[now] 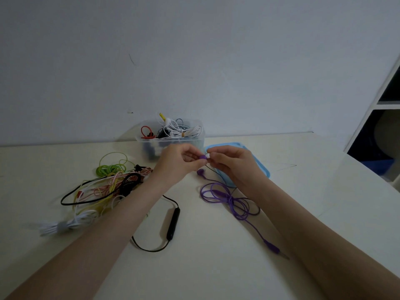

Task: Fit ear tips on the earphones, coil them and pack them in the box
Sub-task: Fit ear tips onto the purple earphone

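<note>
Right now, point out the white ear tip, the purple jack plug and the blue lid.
white ear tip [208, 156], head view, its rounded dome.
purple jack plug [273, 247], head view, its moulded sleeve.
blue lid [260, 167], head view, its right rim.

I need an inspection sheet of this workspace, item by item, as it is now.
Surface: pale table, marks near far right.
Job's things: purple earbud and white ear tip meet between the hands; clear box holds earphones; blue lid beside it.
Clutter: tangled earphone pile.
Grippers: left hand pinches earbud; right hand pinches tip.
Cables: purple cable loose; black neckband.
Surroundings: wall, shelf.
</note>
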`<state>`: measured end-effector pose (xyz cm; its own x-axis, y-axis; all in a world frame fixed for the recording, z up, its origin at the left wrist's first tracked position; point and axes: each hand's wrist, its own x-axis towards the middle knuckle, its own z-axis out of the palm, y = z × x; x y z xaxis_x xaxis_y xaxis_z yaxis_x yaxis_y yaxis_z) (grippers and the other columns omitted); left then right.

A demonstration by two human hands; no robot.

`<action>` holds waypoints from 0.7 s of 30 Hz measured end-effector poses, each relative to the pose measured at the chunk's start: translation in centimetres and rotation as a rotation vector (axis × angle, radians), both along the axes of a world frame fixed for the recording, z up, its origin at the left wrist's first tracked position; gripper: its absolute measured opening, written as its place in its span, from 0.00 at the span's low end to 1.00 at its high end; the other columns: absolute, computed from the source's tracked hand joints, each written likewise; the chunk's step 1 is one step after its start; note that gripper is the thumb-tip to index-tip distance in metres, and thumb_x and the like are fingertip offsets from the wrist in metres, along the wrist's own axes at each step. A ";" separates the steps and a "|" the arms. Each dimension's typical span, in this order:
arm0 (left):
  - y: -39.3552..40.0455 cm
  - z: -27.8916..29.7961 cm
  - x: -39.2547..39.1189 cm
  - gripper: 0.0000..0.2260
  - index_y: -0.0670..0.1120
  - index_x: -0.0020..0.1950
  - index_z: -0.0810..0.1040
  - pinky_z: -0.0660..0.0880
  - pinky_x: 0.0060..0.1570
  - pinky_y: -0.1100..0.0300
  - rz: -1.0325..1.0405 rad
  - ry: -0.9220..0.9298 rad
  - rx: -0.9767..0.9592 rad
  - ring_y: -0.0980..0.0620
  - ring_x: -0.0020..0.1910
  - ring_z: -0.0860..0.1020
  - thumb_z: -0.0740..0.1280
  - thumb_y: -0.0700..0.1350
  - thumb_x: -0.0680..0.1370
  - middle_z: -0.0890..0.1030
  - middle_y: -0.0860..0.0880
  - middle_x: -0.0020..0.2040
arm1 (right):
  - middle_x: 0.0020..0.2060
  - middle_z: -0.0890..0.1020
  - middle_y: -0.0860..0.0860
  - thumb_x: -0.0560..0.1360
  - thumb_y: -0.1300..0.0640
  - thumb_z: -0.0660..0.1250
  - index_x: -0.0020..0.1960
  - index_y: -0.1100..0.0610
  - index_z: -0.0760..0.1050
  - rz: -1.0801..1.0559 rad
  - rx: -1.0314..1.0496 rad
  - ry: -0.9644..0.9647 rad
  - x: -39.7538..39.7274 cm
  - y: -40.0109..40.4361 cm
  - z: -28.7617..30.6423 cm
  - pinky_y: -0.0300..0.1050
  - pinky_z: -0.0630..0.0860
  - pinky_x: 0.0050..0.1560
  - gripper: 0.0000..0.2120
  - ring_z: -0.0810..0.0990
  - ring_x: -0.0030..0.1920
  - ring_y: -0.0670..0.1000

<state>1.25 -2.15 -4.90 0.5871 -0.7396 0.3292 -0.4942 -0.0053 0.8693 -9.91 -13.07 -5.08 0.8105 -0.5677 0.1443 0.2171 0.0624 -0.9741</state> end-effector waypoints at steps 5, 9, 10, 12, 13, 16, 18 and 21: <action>0.3 0.3 -0.1 0.10 0.50 0.37 0.77 0.73 0.36 0.73 -0.011 -0.015 0.007 0.64 0.29 0.76 0.74 0.37 0.69 0.80 0.53 0.33 | 0.36 0.83 0.54 0.73 0.69 0.65 0.45 0.64 0.79 0.015 0.019 -0.001 -0.2 -0.1 0.2 0.34 0.78 0.43 0.05 0.82 0.38 0.47; 0.5 0.5 0.0 0.10 0.50 0.38 0.78 0.73 0.36 0.73 -0.035 -0.053 0.023 0.64 0.30 0.76 0.74 0.37 0.69 0.80 0.52 0.34 | 0.36 0.84 0.54 0.72 0.69 0.66 0.44 0.64 0.79 0.053 0.067 0.013 -0.3 -0.2 0.3 0.34 0.78 0.43 0.05 0.82 0.38 0.47; 0.5 0.5 0.0 0.10 0.50 0.38 0.78 0.73 0.36 0.73 -0.044 -0.063 0.026 0.64 0.30 0.76 0.74 0.36 0.69 0.80 0.52 0.34 | 0.36 0.84 0.54 0.72 0.69 0.66 0.44 0.64 0.80 0.062 0.077 0.024 -0.3 -0.3 0.3 0.34 0.78 0.43 0.05 0.82 0.38 0.47; 0.6 0.5 0.2 0.10 0.50 0.38 0.78 0.73 0.37 0.72 -0.061 -0.084 0.029 0.64 0.30 0.76 0.74 0.36 0.69 0.80 0.52 0.34 | 0.37 0.84 0.54 0.71 0.69 0.67 0.44 0.64 0.80 0.082 0.095 0.041 -0.3 -0.4 0.3 0.34 0.78 0.43 0.04 0.82 0.38 0.47; 0.6 0.5 0.3 0.10 0.51 0.38 0.78 0.74 0.38 0.71 -0.068 -0.094 0.034 0.63 0.31 0.76 0.74 0.37 0.69 0.80 0.51 0.34 | 0.37 0.84 0.54 0.70 0.69 0.67 0.43 0.64 0.80 0.095 0.105 0.048 -0.4 -0.4 0.4 0.34 0.78 0.44 0.04 0.83 0.39 0.47; 0.7 0.4 0.4 0.10 0.51 0.38 0.78 0.74 0.40 0.68 -0.081 -0.113 0.047 0.63 0.31 0.75 0.74 0.37 0.69 0.79 0.51 0.34 | 0.37 0.84 0.54 0.70 0.69 0.67 0.41 0.63 0.81 0.124 0.136 0.068 -0.6 -0.3 0.4 0.34 0.79 0.44 0.05 0.83 0.40 0.47; 0.7 0.4 0.3 0.10 0.51 0.38 0.78 0.74 0.40 0.69 -0.081 -0.127 0.054 0.63 0.31 0.75 0.74 0.37 0.69 0.79 0.52 0.33 | 0.37 0.84 0.54 0.70 0.69 0.67 0.41 0.63 0.81 0.134 0.149 0.079 -0.6 -0.3 0.5 0.34 0.79 0.44 0.05 0.83 0.39 0.47; 0.7 0.5 0.1 0.10 0.50 0.38 0.79 0.73 0.38 0.73 -0.088 -0.033 0.017 0.64 0.31 0.76 0.74 0.36 0.69 0.80 0.55 0.33 | 0.38 0.84 0.54 0.71 0.69 0.67 0.42 0.63 0.81 0.154 0.175 0.081 -0.6 -0.4 0.7 0.33 0.78 0.43 0.05 0.83 0.40 0.46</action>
